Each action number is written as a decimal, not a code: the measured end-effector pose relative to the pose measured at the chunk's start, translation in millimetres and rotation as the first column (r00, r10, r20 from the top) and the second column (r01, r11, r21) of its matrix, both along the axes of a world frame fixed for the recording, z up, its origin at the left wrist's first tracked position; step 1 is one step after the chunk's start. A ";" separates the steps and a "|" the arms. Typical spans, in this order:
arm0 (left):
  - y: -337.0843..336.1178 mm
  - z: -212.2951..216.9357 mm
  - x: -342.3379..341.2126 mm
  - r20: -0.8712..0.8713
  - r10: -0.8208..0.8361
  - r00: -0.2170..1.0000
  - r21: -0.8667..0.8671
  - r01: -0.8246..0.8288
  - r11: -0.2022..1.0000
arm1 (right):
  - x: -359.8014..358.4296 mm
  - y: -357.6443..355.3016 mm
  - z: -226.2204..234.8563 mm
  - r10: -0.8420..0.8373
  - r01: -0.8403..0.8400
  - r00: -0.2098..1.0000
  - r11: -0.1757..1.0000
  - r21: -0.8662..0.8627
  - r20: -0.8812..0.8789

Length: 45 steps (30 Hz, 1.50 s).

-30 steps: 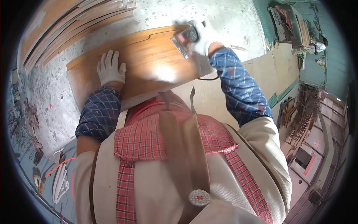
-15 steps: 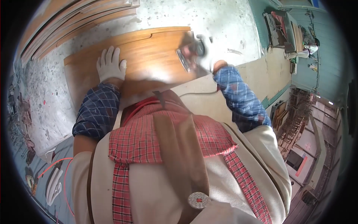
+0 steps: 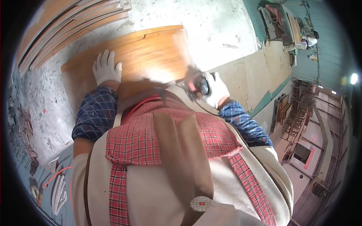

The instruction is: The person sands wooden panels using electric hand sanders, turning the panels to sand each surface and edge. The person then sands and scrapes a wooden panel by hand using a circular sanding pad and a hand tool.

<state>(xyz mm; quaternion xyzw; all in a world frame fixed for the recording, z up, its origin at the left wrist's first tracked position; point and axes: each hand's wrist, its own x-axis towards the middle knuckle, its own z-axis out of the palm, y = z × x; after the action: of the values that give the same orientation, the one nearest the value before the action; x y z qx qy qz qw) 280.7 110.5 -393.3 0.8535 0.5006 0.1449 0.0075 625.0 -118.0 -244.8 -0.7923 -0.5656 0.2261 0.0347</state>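
A wide wooden panel (image 3: 147,49) with an orange-brown grain lies on the pale, speckled work table. My left hand (image 3: 106,69), in a white glove, rests flat on the panel's left part with its fingers spread. In a matching glove, my right hand (image 3: 217,90) is wrapped round a red and black power sander (image 3: 196,86). The sander is at the near right corner of the panel, blurred and tilted. Whether its plate touches the panel's edge I cannot tell. A dark cord (image 3: 203,108) runs from it toward my apron.
Stacked wooden boards (image 3: 75,28) lie at the far left of the table (image 3: 218,30). Beyond its right edge is a tan floor covering (image 3: 260,71). Loose white gloves (image 3: 59,196) and an orange cord (image 3: 56,175) lie at the lower left. A cart (image 3: 283,22) stands far right.
My right hand has brought the sander nearer to me, from the panel's right end to its near right corner. My left hand stays flat on the panel.
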 end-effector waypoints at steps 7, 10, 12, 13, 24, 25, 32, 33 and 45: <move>-0.2 2.3 1.6 0.016 -0.005 1.000 0.066 0.004 0.998 | -8.3 22.0 5.4 -0.039 0.039 0.999 0.999 0.037 -0.015; -1.3 -5.6 -0.3 -0.034 0.008 0.999 0.038 -0.007 0.999 | -13.5 56.5 -1.8 0.223 -0.234 0.969 0.965 0.114 0.104; -0.9 -9.6 -0.4 0.003 0.000 1.000 0.066 0.000 0.998 | -21.0 81.3 -3.5 0.267 -0.309 0.939 0.932 0.189 0.219; 0.9 -10.9 -0.8 0.013 0.001 1.000 0.078 -0.002 0.997 | -24.6 96.0 -2.3 0.246 -0.302 0.918 0.942 0.147 0.312; -0.3 -2.6 0.2 -0.027 0.012 1.000 0.034 -0.011 0.999 | 13.2 19.6 -10.8 0.193 -0.196 0.980 0.978 0.071 0.044; 0.1 -3.3 -0.2 -0.017 0.007 1.000 0.035 -0.006 0.999 | 12.8 5.0 -4.2 0.116 -0.116 0.993 0.992 0.057 -0.005; -0.8 1.3 1.6 -0.017 0.005 1.000 0.037 -0.005 0.999 | 32.8 -12.3 8.8 -0.095 0.109 0.983 0.990 0.087 -0.156; -0.3 3.3 0.5 -0.035 0.010 0.999 0.038 -0.009 0.999 | 38.1 -0.2 6.2 -0.073 0.111 0.965 0.984 0.142 -0.251; 1.7 0.3 6.4 -0.067 0.028 0.997 -0.023 -0.030 0.999 | 106.4 195.3 -20.4 -0.430 0.395 0.579 0.891 -0.223 -0.693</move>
<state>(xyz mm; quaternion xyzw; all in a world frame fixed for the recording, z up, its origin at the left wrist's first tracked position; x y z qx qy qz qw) 287.1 112.2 -392.9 0.8504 0.5145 0.1101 -0.0011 731.4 77.4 -265.2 -0.7464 -0.2997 0.5187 0.2899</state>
